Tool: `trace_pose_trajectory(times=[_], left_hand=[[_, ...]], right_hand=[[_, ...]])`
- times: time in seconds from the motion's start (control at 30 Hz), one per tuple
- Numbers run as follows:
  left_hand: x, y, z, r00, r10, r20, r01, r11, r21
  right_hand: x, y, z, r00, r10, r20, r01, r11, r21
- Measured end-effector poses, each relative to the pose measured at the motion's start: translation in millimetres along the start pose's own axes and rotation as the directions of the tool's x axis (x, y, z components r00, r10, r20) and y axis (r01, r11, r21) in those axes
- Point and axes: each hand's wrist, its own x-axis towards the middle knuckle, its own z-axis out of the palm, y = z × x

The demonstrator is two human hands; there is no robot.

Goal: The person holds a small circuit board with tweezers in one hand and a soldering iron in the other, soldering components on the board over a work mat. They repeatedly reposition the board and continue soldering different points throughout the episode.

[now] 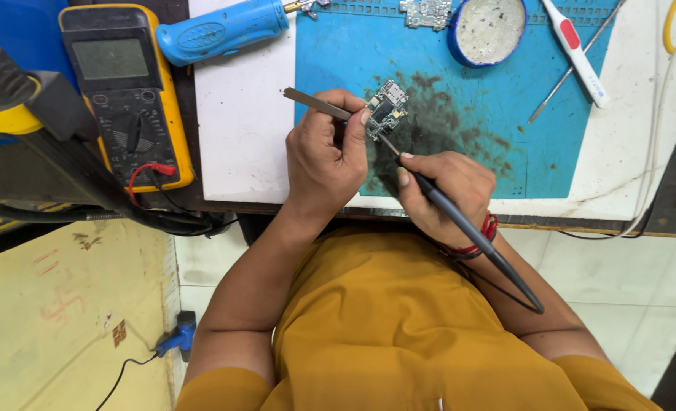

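Observation:
My left hand [324, 154] grips metal tweezers [313, 103] and steadies a small circuit board [387, 109] at its left edge. The board rests on a blue work mat [460, 137] with dark stains. My right hand [446, 192] holds a dark soldering iron [467, 228] like a pen, with the tip touching the lower edge of the board. The iron's cable trails off toward my lap.
A yellow multimeter [125, 91] lies at the left with red and black leads. A blue-handled tool [224, 29], a round tin [489, 29], a second circuit board [425, 12], a white and red tool [578, 47] and a thin probe [570, 72] lie at the back.

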Motion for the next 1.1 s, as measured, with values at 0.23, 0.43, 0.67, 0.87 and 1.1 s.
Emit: trace_pose_trajectory(times=[0.23, 0.43, 0.67, 0.87, 1.1], left_hand=[[0.2, 0.3, -0.4, 1.000, 0.013, 0.006, -0.013, 1.000, -0.014], [-0.1, -0.4, 0.7, 1.000, 0.009, -0.001, -0.009, 1.000, -0.006], [1.0, 0.9, 0.0, 1.000, 0.017, 0.002, -0.017, 1.000, -0.005], [0.1, -0.2, 0.4, 0.999, -0.034, 0.009, 0.034, 0.999, -0.001], [0.1, 0.7, 0.5, 1.000, 0.014, -0.004, -0.014, 1.000, -0.016]], right_hand=[[1.2, -1.3, 0.9, 1.000, -0.013, -0.002, 0.013, 1.000, -0.027], [0.8, -0.8, -0.5, 1.000, 0.011, 0.008, -0.011, 1.000, -0.010], [2.7, -1.2, -0.8, 1.000, 0.004, 0.004, -0.004, 1.000, -0.013], [0.4, -1.4, -0.5, 1.000, 0.016, 0.009, -0.015, 1.000, -0.025], [1.7, -0.8, 1.0, 1.000, -0.011, -0.012, 0.010, 1.000, -0.028]])
